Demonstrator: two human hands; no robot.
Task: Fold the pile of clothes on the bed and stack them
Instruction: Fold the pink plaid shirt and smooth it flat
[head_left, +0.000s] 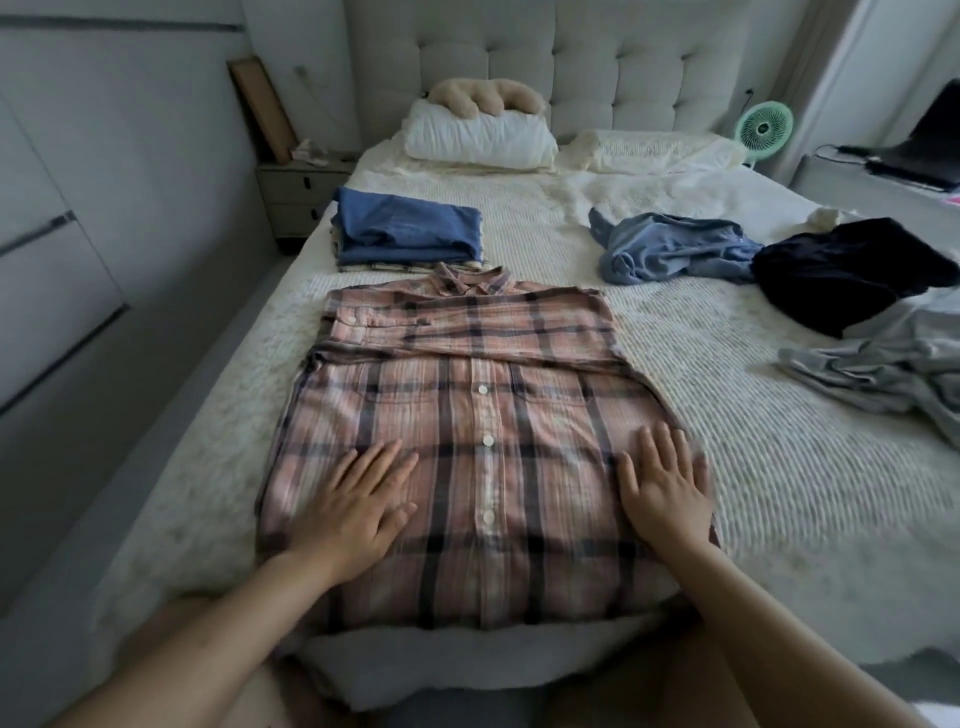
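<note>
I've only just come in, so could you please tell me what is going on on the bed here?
A person is folding laundry on the bed. Both hands lie flat on a pink plaid shirt spread buttons-up, the left hand and the right hand pressing its lower half, sleeves already folded across the chest. A folded stack topped with blue sits beyond it. A light blue garment, a dark one and a grey one lie unfolded to the right.

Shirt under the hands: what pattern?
Pink plaid shirt with dark stripes; head view.
</note>
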